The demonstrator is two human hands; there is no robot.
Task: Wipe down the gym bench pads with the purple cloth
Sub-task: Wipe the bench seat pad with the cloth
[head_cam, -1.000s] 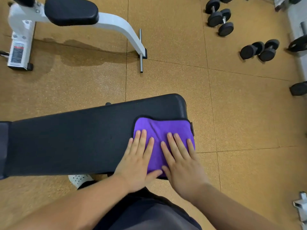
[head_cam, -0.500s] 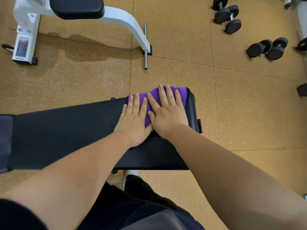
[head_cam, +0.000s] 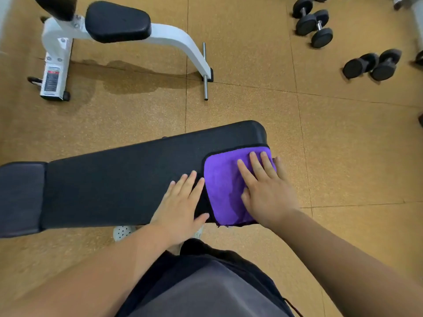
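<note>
A long black bench pad [head_cam: 119, 179] runs across the middle of the view, with a second, shorter pad [head_cam: 20, 197] at its left end. The purple cloth [head_cam: 223, 188] lies flat on the right end of the long pad, near its front edge. My right hand [head_cam: 265, 191] presses on the cloth with straight, spread fingers. My left hand [head_cam: 183, 202] rests flat on the bare pad just left of the cloth, its thumb near the cloth's lower left corner.
A white-framed bench [head_cam: 146, 35] with a black pad [head_cam: 117, 21] stands on the cork-coloured floor at the back left. Several black dumbbells [head_cam: 372, 64] lie at the back right. My legs and a white shoe [head_cam: 122, 232] are below the bench.
Both hands pulled the cloth back from the pad's far edge to its near edge. My left hand has come off the cloth onto the bare pad.
</note>
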